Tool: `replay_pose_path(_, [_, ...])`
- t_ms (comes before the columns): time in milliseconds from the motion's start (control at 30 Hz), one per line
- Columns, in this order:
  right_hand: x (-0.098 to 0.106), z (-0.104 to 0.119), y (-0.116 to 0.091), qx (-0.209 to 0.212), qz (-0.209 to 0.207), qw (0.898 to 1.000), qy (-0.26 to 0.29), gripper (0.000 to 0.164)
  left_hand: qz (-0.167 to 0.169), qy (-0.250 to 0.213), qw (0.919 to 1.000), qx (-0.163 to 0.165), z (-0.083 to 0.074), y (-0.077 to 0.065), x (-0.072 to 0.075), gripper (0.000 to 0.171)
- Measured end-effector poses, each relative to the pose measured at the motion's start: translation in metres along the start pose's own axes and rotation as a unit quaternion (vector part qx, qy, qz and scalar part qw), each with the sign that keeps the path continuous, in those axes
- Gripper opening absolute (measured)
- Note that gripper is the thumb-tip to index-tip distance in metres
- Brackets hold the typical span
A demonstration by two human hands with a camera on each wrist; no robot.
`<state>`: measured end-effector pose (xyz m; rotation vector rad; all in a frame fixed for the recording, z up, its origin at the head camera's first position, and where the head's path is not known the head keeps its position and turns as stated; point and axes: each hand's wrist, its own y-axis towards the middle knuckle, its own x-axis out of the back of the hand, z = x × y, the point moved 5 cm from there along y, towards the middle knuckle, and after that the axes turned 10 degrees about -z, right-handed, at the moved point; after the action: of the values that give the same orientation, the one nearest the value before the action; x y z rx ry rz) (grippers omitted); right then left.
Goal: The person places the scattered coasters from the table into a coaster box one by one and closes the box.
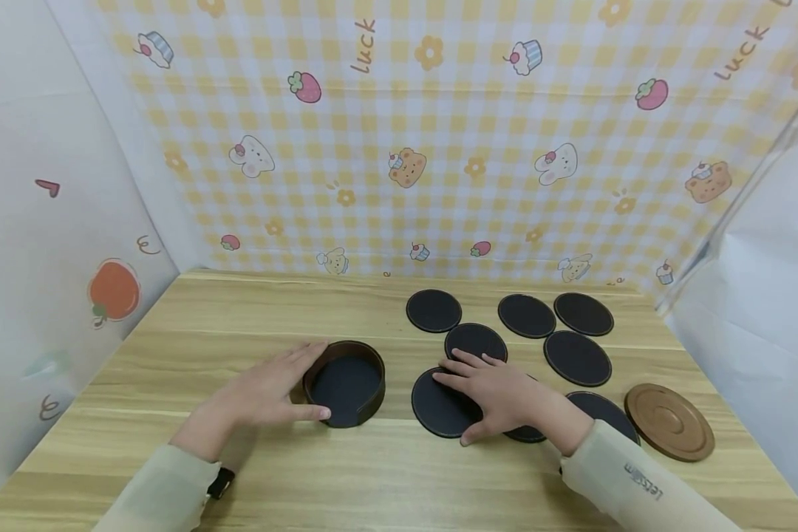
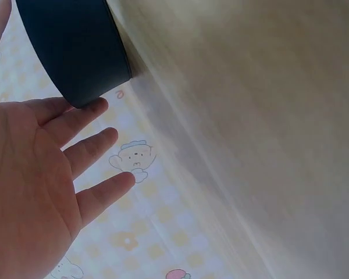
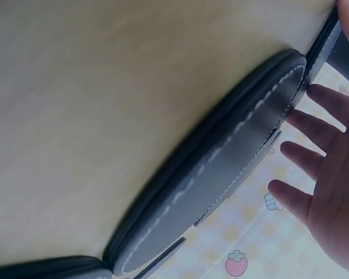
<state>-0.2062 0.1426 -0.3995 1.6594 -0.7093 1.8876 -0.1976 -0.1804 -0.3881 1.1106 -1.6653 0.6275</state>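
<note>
My left hand [image 1: 273,388] is beside a round black coaster holder [image 1: 371,406], open at the top, with a brown inner wall and a gap at its front. In the left wrist view, the fingers [image 2: 93,154] are spread and fairly straight, an index fingertip against the holder's wall. My right hand [image 1: 505,395] lies palm down over a black round coaster [image 1: 439,410], its fingers extended and its thumb by the near edge. Those fingers reach toward another black coaster [image 1: 475,341] behind. Part of a further coaster [image 1: 525,434] shows under the right hand.
More black coasters lie at the back [image 1: 434,310] and right [image 1: 577,358], some touching. A brown round disc [image 1: 668,423] with concentric rings sits at the far right. The wooden table [image 1: 239,310] meets a patterned cloth [image 1: 346,148] behind and white sheets at both sides.
</note>
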Motion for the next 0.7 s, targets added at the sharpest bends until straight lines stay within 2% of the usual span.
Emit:
replay_pose_path(433, [0.0015,0.0005,0.0044,0.006,-0.01,1.0,0.025,0.089,0.016,-0.043,0.9989,0.009,0.0005,0.0012,0.0034,0.101])
replay_pose_path(700, [0.0028,0.0021,0.0062,0.008,-0.012,1.0,0.017,0.086,0.019,-0.053,0.9983,0.01,0.0013,0.0032,0.003,0.106])
